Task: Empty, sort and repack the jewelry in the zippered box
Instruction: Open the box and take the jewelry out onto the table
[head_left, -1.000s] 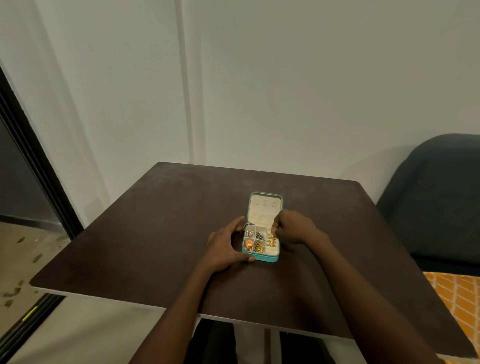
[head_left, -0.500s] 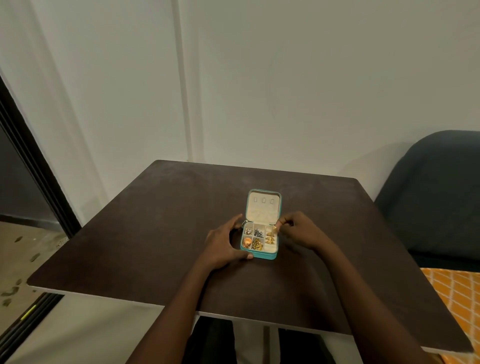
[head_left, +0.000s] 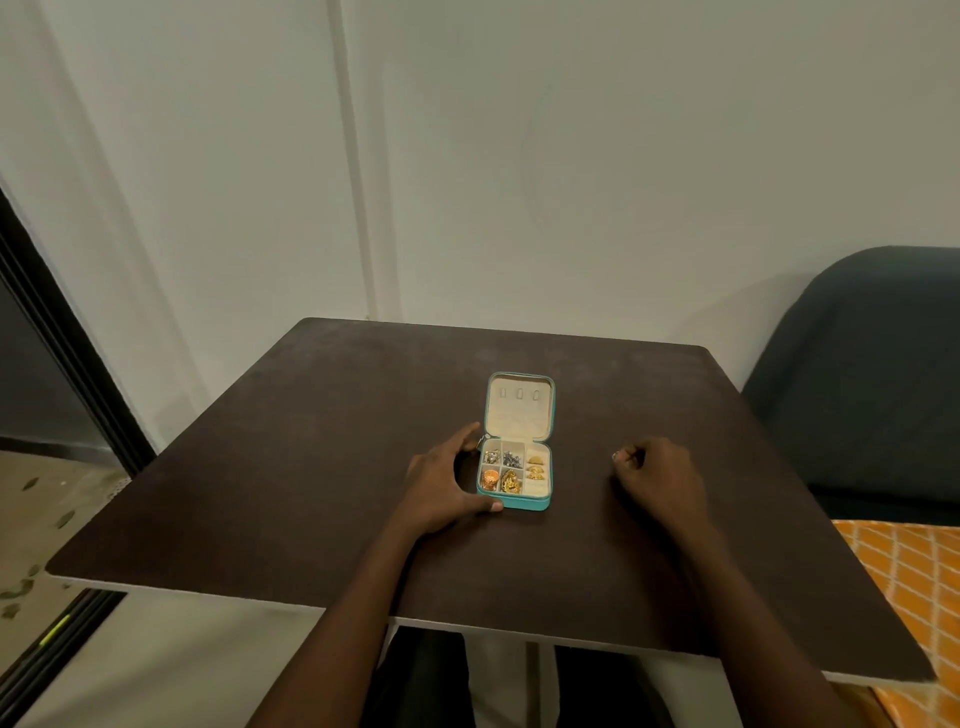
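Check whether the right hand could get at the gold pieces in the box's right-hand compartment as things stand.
Probably yes. The jewelry box lies open with its lid folded back, so the gold pieces are uncovered. The right hand sits to its right over bare table; the left hand holds only the box's left side.

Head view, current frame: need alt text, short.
A small teal zippered jewelry box lies open on a dark brown square table, its compartments holding gold and silver pieces. The left hand cups the box's left side; the right hand rests on the table to the right, apart from it, fingers curled, contents unclear.
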